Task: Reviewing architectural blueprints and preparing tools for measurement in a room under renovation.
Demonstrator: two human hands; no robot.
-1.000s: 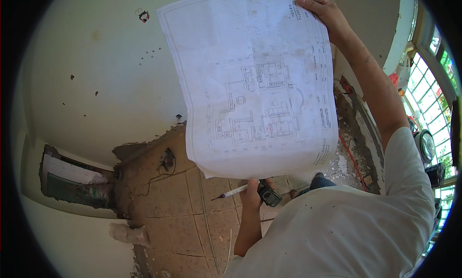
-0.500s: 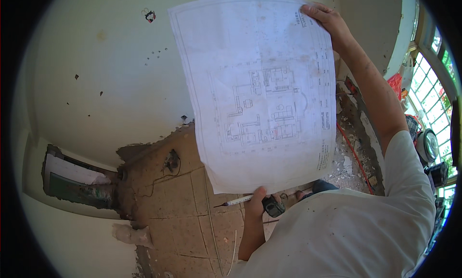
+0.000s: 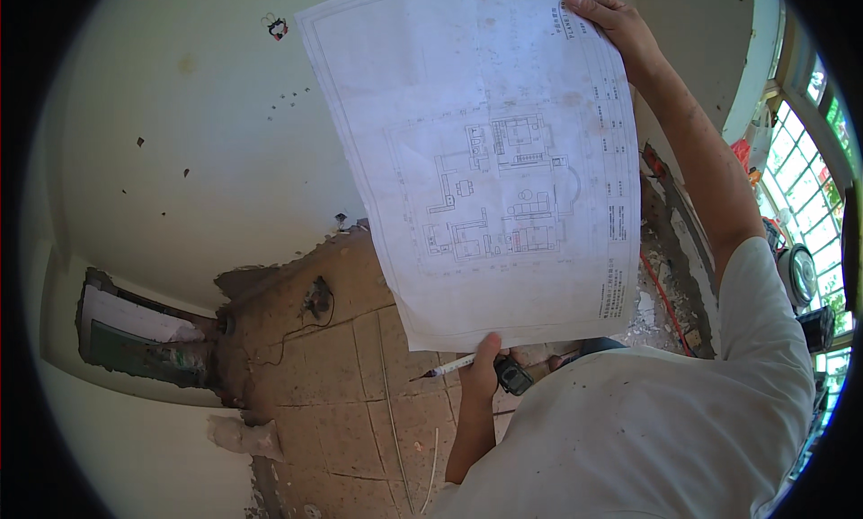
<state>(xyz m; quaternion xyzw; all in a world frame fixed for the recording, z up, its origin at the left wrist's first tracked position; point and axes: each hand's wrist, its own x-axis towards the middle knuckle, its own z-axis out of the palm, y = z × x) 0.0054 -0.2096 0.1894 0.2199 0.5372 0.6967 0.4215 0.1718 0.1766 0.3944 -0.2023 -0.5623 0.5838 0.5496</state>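
A large white floor plan sheet with thin printed lines hangs in front of me, slightly creased and stained. My right hand pinches its top right corner, thumb on the front. At the sheet's lower edge, my left hand grips the paper with the thumb in front. That same hand also holds a slim white pen, its dark tip pointing left. Against its fingers sits a small black boxy tool, whose kind I cannot make out. The fingers behind the paper are hidden.
A pale wall with small holes and loose wires rises at left. A tiled floor carries a dark tool with a cord and a thin pipe. Rubble and a red hose lie right, near a barred window.
The sheet has risen a little and spread slightly, its top edge now reaching the picture's upper border. My left hand has moved slightly up with it. Both hands keep their hold.
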